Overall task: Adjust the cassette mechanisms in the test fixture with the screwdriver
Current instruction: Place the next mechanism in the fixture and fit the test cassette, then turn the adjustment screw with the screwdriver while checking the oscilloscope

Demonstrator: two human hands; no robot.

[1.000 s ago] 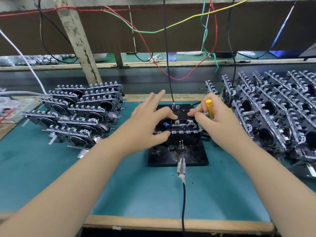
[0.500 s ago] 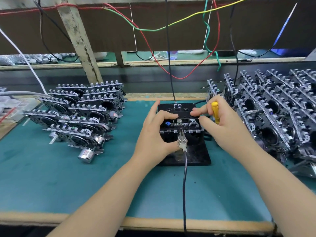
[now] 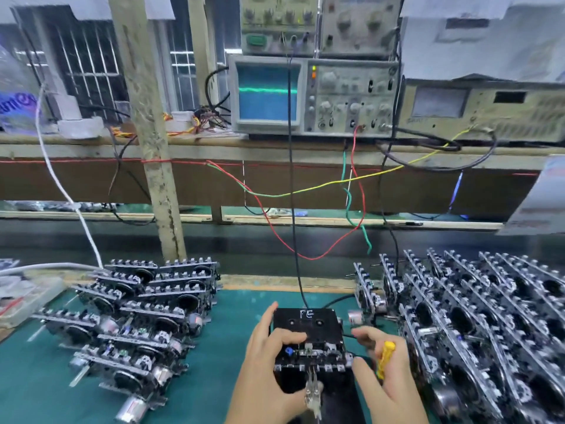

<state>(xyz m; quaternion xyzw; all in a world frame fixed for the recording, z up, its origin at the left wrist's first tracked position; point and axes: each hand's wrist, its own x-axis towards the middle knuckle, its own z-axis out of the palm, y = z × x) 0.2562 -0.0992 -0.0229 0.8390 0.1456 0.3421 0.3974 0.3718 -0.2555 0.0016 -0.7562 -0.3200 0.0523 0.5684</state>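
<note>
1. Centrally, the fixture (image 3: 307, 328) sits on the green mat (image 3: 39, 362) in a narrow lane between the left stack (image 3: 137, 316) and right rows (image 3: 489, 325) of mechanisms.
2. Black, marked "FE", it carries a mechanism (image 3: 308, 358) along its near edge; a black cable runs up from it.
3. Left hand (image 3: 269, 362) grips the fixture; right hand (image 3: 385, 374) holds the yellow screwdriver (image 3: 384, 359).
4. An oscilloscope (image 3: 312, 93) shows a green trace on the shelf above.

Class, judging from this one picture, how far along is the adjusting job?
Done: cannot tell; one stack of mechanisms lies left of the fixture. In hand: the left hand holds a mechanism in the test fixture; the right hand grips the yellow screwdriver, tip not engaged. Left: possibly the right rows.
</note>
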